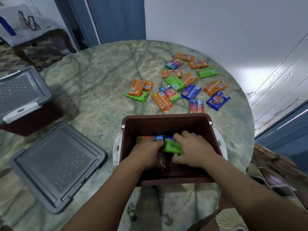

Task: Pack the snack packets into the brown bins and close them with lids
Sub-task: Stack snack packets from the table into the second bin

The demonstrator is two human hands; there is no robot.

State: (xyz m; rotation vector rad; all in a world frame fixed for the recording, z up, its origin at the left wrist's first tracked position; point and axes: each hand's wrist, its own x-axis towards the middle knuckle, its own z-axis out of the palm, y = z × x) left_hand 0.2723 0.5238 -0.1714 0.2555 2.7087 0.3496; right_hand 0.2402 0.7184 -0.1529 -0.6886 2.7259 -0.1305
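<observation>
An open brown bin (166, 120) with white side latches stands at the near middle of the round table. Both my hands are inside it. My right hand (193, 149) grips a green snack packet (172, 146) and holds it above the bin's floor. My left hand (146, 152) reaches down beside it with curled fingers, touching packets (150, 138) lying along the bin's far wall; what it grips is hidden. Several loose orange, green and blue snack packets (180, 84) lie scattered on the table beyond the bin. A grey lid (56, 164) lies flat to the left.
A second brown bin (31, 120) with its grey lid (20, 92) on stands at the table's left edge. The marble table (103, 77) is round. A patterned chair seat (275, 177) is at the right, a wall and blue door frame beyond.
</observation>
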